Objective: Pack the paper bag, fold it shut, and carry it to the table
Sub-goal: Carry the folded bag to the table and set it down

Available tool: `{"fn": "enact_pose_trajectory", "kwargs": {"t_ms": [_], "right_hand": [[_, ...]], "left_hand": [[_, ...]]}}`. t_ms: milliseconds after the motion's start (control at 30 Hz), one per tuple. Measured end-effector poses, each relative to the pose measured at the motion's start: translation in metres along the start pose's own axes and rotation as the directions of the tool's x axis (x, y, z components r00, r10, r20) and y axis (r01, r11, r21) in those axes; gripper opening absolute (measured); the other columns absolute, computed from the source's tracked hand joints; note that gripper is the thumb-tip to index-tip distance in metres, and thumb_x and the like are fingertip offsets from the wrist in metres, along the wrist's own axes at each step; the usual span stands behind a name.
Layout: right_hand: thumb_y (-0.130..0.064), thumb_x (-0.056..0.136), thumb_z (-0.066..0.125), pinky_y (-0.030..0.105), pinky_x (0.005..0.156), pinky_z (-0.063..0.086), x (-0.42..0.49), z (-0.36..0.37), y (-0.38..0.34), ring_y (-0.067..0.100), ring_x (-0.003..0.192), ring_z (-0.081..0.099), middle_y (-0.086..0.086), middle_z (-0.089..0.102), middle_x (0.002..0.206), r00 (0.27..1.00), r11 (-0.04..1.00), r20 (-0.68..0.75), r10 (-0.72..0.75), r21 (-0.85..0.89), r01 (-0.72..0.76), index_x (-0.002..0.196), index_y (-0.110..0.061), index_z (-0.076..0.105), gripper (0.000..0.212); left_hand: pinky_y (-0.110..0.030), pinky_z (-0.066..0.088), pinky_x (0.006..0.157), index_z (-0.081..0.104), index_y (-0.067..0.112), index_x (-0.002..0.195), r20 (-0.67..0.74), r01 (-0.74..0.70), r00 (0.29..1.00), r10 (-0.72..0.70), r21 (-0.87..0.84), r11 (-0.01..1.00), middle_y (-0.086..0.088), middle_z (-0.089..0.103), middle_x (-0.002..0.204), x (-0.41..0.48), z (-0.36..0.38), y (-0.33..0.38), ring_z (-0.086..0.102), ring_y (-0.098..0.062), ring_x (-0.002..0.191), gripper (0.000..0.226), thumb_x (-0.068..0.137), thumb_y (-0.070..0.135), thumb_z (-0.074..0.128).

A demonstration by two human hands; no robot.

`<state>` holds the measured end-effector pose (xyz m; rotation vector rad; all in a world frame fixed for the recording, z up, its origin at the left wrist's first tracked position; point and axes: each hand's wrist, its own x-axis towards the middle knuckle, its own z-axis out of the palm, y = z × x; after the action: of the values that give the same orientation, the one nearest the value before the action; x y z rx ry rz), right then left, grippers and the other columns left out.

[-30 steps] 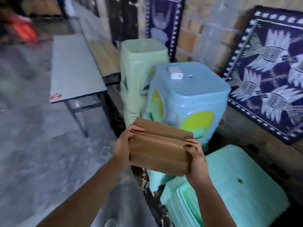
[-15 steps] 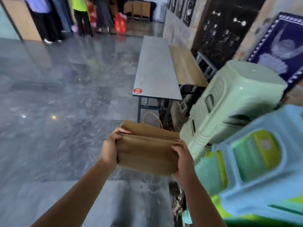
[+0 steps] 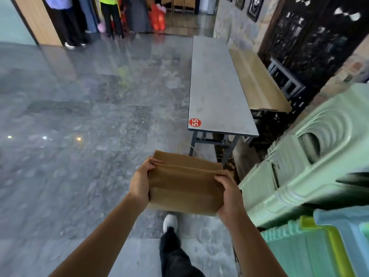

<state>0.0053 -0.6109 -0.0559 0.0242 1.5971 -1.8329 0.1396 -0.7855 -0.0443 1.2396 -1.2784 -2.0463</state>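
Gripping folded paper bag (image 3: 185, 186) at both ends: left hand (image 3: 140, 181), right hand (image 3: 229, 193) clamped. Judge it light, crushable; support underneath.

Dining hall: numbered long table (image 3: 217, 86), bench (image 3: 257, 80), stacked stools (image 3: 311, 156).

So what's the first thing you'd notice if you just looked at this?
The brown bag, folded shut, held low in the middle between the left hand and right hand. Just beyond it stands a long grey table with a red 55 sticker on its near corner. Green stools are stacked at the right.
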Motion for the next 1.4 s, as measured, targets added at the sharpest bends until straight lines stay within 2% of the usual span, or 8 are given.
{"fn": "enact_pose_trajectory", "kwargs": {"t_ms": [167,267,367,467,633,933,1233,1400], "right_hand": [[-0.028,0.077,0.062,0.038,0.065,0.049,0.109,0.04,-0.021,0.025,0.087,0.058,-0.014,0.07,0.072,1.0,1.0,-0.026,0.004,0.014,-0.004,0.074,-0.027,0.066,0.005],[-0.02,0.083,0.06,0.033,0.058,0.05,0.177,0.073,-0.045,0.025,0.083,0.058,-0.01,0.071,0.073,0.999,0.998,-0.033,0.037,0.042,-0.035,0.073,-0.025,0.065,0.012],[-0.014,0.086,0.06,0.03,0.053,0.051,0.247,0.113,-0.07,0.022,0.073,0.063,-0.003,0.073,0.073,0.998,0.995,-0.007,0.069,0.071,-0.068,0.074,-0.025,0.068,0.018],[-0.011,0.086,0.058,0.029,0.058,0.047,0.306,0.147,-0.095,0.021,0.075,0.061,-0.004,0.07,0.075,0.999,0.996,0.012,0.052,0.074,-0.053,0.072,-0.022,0.065,0.019],[-0.015,0.081,0.06,0.026,0.056,0.044,0.389,0.188,-0.124,0.019,0.076,0.057,-0.007,0.067,0.076,0.998,0.997,0.006,0.055,0.049,-0.055,0.073,-0.023,0.064,0.012],[-0.025,0.081,0.058,0.037,0.073,0.042,0.565,0.252,-0.16,0.02,0.091,0.056,-0.015,0.071,0.078,0.987,0.998,-0.151,0.055,0.013,-0.054,0.075,-0.028,0.068,0.012],[-0.02,0.078,0.055,0.033,0.07,0.042,0.73,0.327,-0.247,0.018,0.086,0.055,-0.013,0.068,0.08,0.921,0.989,-0.389,0.007,0.14,0.052,0.075,-0.025,0.07,0.016],[-0.024,0.077,0.053,0.033,0.069,0.043,0.783,0.324,-0.278,0.018,0.081,0.056,-0.007,0.068,0.077,0.869,0.968,-0.495,0.01,0.222,0.115,0.072,-0.025,0.066,0.013]], "left_hand": [[-0.028,0.054,0.051,0.064,0.028,0.071,0.154,0.054,0.987,-0.044,-0.056,0.997,0.004,0.071,0.071,0.11,0.01,0.034,0.07,-0.014,0.062,0.013,0.08,0.037,0.067],[-0.025,0.052,0.052,0.058,0.026,0.066,0.189,0.033,0.982,-0.029,-0.02,0.999,0.004,0.064,0.07,0.18,0.019,0.071,0.065,-0.01,0.059,0.028,0.092,0.034,0.063],[-0.027,0.054,0.053,0.068,0.027,0.068,0.18,0.034,0.983,-0.037,0.021,0.999,0.003,0.069,0.071,0.252,0.026,0.112,0.068,-0.012,0.064,0.03,0.096,0.033,0.06],[-0.028,0.056,0.058,0.071,0.025,0.077,0.192,0.014,0.981,-0.023,0.047,0.999,0.003,0.072,0.076,0.312,0.032,0.147,0.069,-0.012,0.071,0.025,0.097,0.034,0.059],[-0.02,0.049,0.047,0.057,0.026,0.058,0.23,0.004,0.973,-0.006,0.008,1.0,0.009,0.059,0.061,0.398,0.044,0.189,0.06,-0.004,0.055,0.041,0.099,0.029,0.057],[-0.021,0.053,0.051,0.051,0.023,0.061,0.349,0.033,0.936,-0.04,0.026,0.999,0.007,0.061,0.063,0.607,0.085,0.25,0.063,-0.007,0.059,0.038,0.097,0.023,0.059],[-0.02,0.055,0.052,0.07,0.027,0.062,0.502,0.063,0.857,-0.119,0.127,0.99,0.009,0.071,0.064,0.832,0.177,0.362,0.069,-0.005,0.059,0.03,0.092,0.024,0.067],[-0.019,0.054,0.052,0.066,0.024,0.061,0.621,0.034,0.767,-0.161,0.21,0.977,0.008,0.067,0.063,0.911,0.253,0.387,0.066,-0.009,0.058,0.027,0.087,0.025,0.071]]}}
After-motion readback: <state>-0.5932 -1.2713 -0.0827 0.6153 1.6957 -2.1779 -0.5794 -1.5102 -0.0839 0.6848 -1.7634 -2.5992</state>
